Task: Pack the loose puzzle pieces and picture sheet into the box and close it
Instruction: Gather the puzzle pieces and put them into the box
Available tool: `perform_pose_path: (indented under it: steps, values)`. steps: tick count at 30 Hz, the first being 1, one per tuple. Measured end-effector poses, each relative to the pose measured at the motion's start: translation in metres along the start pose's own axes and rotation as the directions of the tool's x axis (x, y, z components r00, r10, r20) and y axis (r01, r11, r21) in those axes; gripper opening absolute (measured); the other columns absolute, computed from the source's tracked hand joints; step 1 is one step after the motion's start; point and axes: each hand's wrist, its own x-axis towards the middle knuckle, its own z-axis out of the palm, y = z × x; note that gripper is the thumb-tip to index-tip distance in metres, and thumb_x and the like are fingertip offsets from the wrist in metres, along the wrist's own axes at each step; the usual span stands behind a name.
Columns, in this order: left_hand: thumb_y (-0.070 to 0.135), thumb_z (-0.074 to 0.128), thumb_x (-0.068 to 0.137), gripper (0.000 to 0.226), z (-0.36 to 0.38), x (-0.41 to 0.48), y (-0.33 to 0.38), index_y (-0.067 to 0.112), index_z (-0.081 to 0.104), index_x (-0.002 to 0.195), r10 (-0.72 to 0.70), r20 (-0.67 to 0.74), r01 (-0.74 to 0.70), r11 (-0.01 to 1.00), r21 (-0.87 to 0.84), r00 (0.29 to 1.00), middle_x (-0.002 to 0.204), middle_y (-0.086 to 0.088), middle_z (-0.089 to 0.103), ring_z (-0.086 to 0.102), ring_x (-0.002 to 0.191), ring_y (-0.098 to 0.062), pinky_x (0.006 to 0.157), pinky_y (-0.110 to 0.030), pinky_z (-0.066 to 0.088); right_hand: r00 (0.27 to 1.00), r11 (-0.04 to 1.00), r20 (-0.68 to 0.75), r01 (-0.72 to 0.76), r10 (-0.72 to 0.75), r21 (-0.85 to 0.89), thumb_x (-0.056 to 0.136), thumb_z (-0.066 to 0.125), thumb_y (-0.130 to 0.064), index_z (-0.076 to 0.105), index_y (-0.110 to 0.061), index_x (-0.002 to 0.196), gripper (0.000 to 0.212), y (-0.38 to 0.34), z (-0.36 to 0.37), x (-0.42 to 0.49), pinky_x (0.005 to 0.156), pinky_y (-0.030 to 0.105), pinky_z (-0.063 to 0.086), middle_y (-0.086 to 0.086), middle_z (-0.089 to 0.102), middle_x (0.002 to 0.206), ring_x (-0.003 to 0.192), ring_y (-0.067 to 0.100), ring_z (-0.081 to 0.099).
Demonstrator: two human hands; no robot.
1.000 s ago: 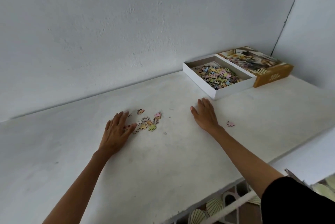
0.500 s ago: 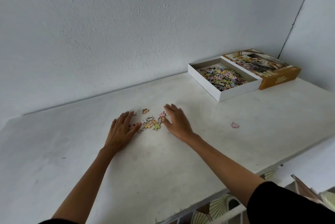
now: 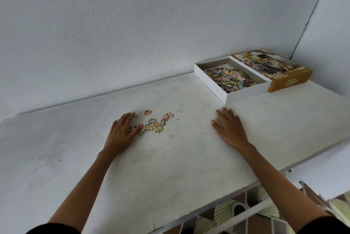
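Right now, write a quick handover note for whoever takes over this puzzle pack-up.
Left hand: open, flat on the table, fingers touching the loose pieces.
Right hand: open, flat on the table, holding nothing.
Done: a heap of pieces lies in the open white box; the lid sits beside it.
Left: move the loose pieces into the box and close it. I cannot tell where the picture sheet is.

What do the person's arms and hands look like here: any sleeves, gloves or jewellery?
The left hand and right hand are bare, with no gloves, and no ring, watch or bracelet shows. Both forearms are uncovered down to the wrists. The left sleeve and right sleeve are plain black, with no visible markings, and show only at the bottom edge of the head view.
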Motion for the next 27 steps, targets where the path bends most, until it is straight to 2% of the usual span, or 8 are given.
perform_pose_path:
  steps: [5, 9, 14, 17, 19, 21, 24, 27]
  values:
    - [0.068, 0.022, 0.079, 0.078, -0.004, -0.007, 0.009, 0.021, 0.029, 0.141, -0.002, -0.023, 0.001, 0.997, -0.075, 1.000, 0.149, -0.002, 0.031, 0.033, 0.134, -0.021, 0.111, -0.036, 0.026, 0.992, 0.993, 0.066, 0.108, -0.110, 0.036, 0.096, 0.029, -0.045, 0.014, -0.019, 0.147, 0.059, -0.041, 0.018, 0.007, 0.117, 0.034, 0.000, 0.006, 0.004, 0.157, 0.145, 0.021, -0.002]
    - [0.074, 0.018, 0.072, 0.087, -0.007, -0.016, 0.015, 0.023, 0.028, 0.142, -0.008, -0.007, 0.007, 0.993, -0.115, 1.000, 0.150, 0.000, 0.029, 0.031, 0.135, -0.019, 0.110, -0.032, 0.025, 0.962, 0.973, 0.149, 0.225, -0.229, 0.048, 0.094, 0.026, -0.050, 0.008, -0.018, 0.147, 0.065, -0.080, 0.035, 0.013, 0.117, 0.034, -0.002, 0.005, 0.000, 0.157, 0.145, 0.020, -0.005]
    - [0.073, 0.037, 0.073, 0.088, -0.007, -0.024, 0.022, 0.024, 0.022, 0.144, -0.029, 0.028, 0.031, 0.995, -0.095, 0.999, 0.153, 0.001, 0.023, 0.024, 0.139, -0.016, 0.113, -0.028, 0.018, 0.908, 0.936, 0.227, 0.349, -0.352, 0.052, 0.095, 0.023, -0.051, 0.004, -0.017, 0.147, 0.065, -0.119, 0.051, 0.025, 0.117, 0.036, -0.002, 0.005, -0.001, 0.157, 0.145, 0.020, -0.006]
    - [0.066, 0.051, 0.077, 0.084, -0.008, -0.023, 0.019, 0.022, 0.023, 0.144, -0.003, 0.038, 0.010, 0.982, -0.187, 0.999, 0.151, 0.000, 0.024, 0.029, 0.137, -0.017, 0.114, -0.031, 0.027, 0.872, 0.913, 0.270, 0.383, -0.408, 0.141, 0.096, 0.022, -0.048, 0.005, -0.019, 0.147, 0.061, -0.132, 0.054, 0.031, 0.117, 0.036, -0.004, 0.002, -0.002, 0.157, 0.145, 0.017, -0.006]
    - [0.064, 0.049, 0.080, 0.078, -0.010, -0.019, 0.015, 0.022, 0.026, 0.142, -0.031, -0.009, 0.027, 0.965, -0.260, 0.999, 0.150, -0.002, 0.025, 0.030, 0.136, -0.018, 0.112, -0.033, 0.030, 0.872, 0.883, 0.215, 0.377, -0.440, 0.279, 0.098, 0.026, -0.041, 0.013, -0.021, 0.146, 0.054, -0.136, 0.051, 0.037, 0.118, 0.036, 0.001, 0.000, 0.005, 0.157, 0.145, 0.014, 0.002]
    - [0.053, 0.045, 0.088, 0.064, -0.014, -0.012, 0.011, 0.022, 0.028, 0.142, -0.069, -0.035, 0.057, 0.960, -0.276, 0.997, 0.151, -0.003, 0.025, 0.027, 0.138, -0.019, 0.114, -0.034, 0.025, 0.870, 0.846, 0.155, 0.389, -0.467, 0.365, 0.099, 0.028, -0.034, 0.022, -0.023, 0.145, 0.047, -0.139, 0.047, 0.046, 0.118, 0.036, 0.010, -0.002, 0.013, 0.156, 0.144, 0.013, 0.010]
    - [0.046, 0.035, 0.095, 0.055, -0.018, 0.002, 0.007, 0.023, 0.026, 0.144, -0.112, 0.043, 0.120, 0.956, -0.269, 0.993, 0.153, -0.003, 0.023, 0.021, 0.141, -0.019, 0.115, -0.036, 0.017, 0.822, 0.824, 0.227, 0.417, -0.522, 0.384, 0.099, 0.029, -0.033, 0.025, -0.025, 0.144, 0.046, -0.144, 0.046, 0.060, 0.115, 0.033, 0.011, -0.007, 0.015, 0.155, 0.144, 0.010, 0.009]
    - [0.039, 0.025, 0.099, 0.049, -0.012, 0.013, 0.007, 0.024, 0.021, 0.145, -0.080, 0.128, 0.101, 0.982, -0.162, 0.989, 0.155, -0.001, 0.020, 0.014, 0.143, -0.017, 0.115, -0.035, 0.008, 0.760, 0.810, 0.305, 0.472, -0.574, 0.348, 0.100, 0.028, -0.031, 0.025, -0.024, 0.144, 0.045, -0.147, 0.051, 0.069, 0.115, 0.031, 0.003, -0.005, 0.016, 0.155, 0.144, 0.010, 0.007]
